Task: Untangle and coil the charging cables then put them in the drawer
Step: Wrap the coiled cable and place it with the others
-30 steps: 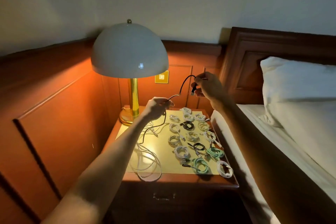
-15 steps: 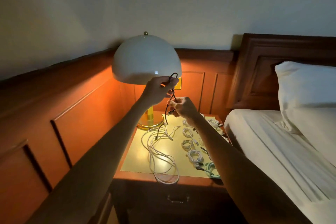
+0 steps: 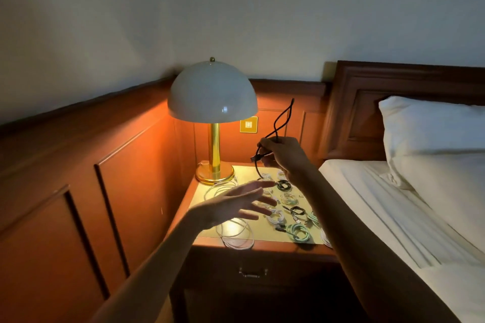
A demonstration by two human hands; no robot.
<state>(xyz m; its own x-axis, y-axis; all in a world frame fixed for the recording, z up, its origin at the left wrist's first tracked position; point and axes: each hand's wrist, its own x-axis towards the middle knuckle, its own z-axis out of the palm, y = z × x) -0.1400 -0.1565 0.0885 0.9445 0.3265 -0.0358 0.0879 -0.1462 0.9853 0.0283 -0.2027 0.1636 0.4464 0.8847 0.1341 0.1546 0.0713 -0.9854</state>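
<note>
Black cable (image 3: 282, 123): looped, raised above the tabletop (image 3: 267, 234), gripped by my right hand (image 3: 284, 156) so the coil holds; left hand (image 3: 236, 204) open, fingers spread, seemingly freed for wrapping.

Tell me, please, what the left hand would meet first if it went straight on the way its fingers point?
Likely the right wrist, crossing above the small black coil; the left hand seems raised, though depth is unclear.
</note>
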